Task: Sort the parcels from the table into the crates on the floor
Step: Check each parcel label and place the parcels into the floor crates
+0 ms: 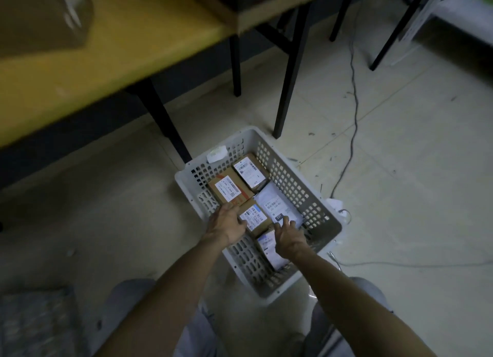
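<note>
1. You are crouching over the white perforated plastic crate, which is standing on the floor just near of the yellow table, so both arms are reaching down into it.
2. Your left hand is gripping the small brown cardboard box in the middle of the crate. The fingers are bending round its left edge and the thumb is lying on top, probably to steer it into the gap.
3. Your right hand is resting with its fingers loosely spread. The tips are touching the near end of the white plastic mailer bag, likely to keep it flat beside the box, and the hand is holding nothing.
4. The red-taped brown carton and the white-labelled brown carton are lying flat at the far end, labels up, packed side by side to save room.
5. A flat blue-and-white-labelled parcel is leaning near your right wrist.
6. A large brown parcel is waiting on the table, far left and blurred, so sorting looks unfinished.
7. Every label is showing barcodes and fine print too small to read. A dark patch on the mailer seems to read "231", though this is uncertain.
</note>
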